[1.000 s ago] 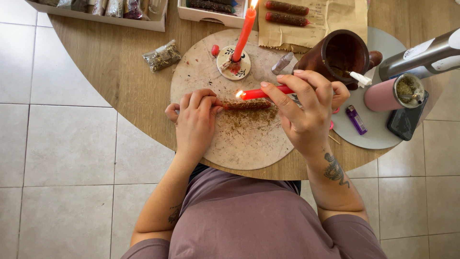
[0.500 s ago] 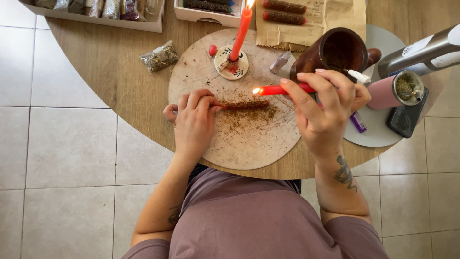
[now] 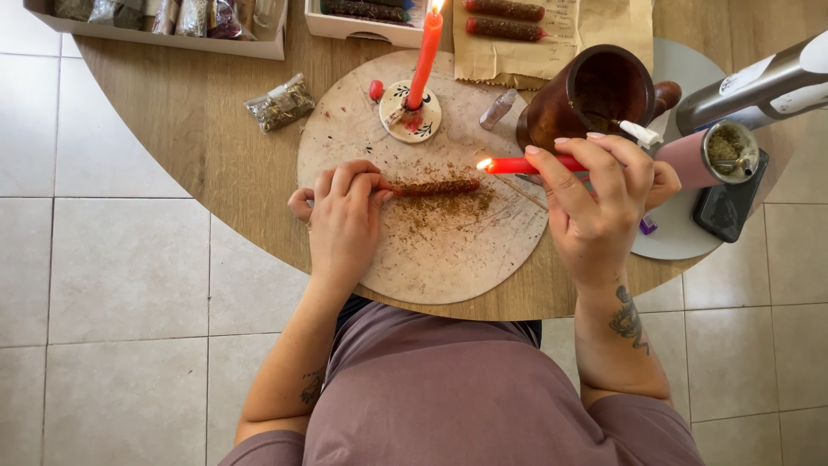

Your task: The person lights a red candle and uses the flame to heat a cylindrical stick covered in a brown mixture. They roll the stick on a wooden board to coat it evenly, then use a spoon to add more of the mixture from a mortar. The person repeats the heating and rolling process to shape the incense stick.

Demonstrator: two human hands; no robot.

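My left hand (image 3: 343, 216) pinches one end of an herb-coated candle (image 3: 435, 186) that lies flat on a round pale stone board (image 3: 414, 259). Loose brown herb crumbs are scattered on the board beneath it. My right hand (image 3: 595, 203) holds a lit red candle (image 3: 517, 165) sideways, its flame pointing left, just above and to the right of the coated candle's tip. A tall lit red candle (image 3: 426, 53) stands upright in a small painted holder (image 3: 411, 112) at the board's far edge.
A dark brown jug (image 3: 595, 95) stands behind my right hand. A pink grinder (image 3: 716, 155), a black phone (image 3: 729, 207) and a metal bottle (image 3: 759, 86) rest on a pale disc at right. A herb bag (image 3: 280, 103), trays and two coated candles (image 3: 504, 19) lie at the back.
My right hand has carried the lit red candle rightward, off the coated candle. The left hand keeps its grip on the coated candle's end.
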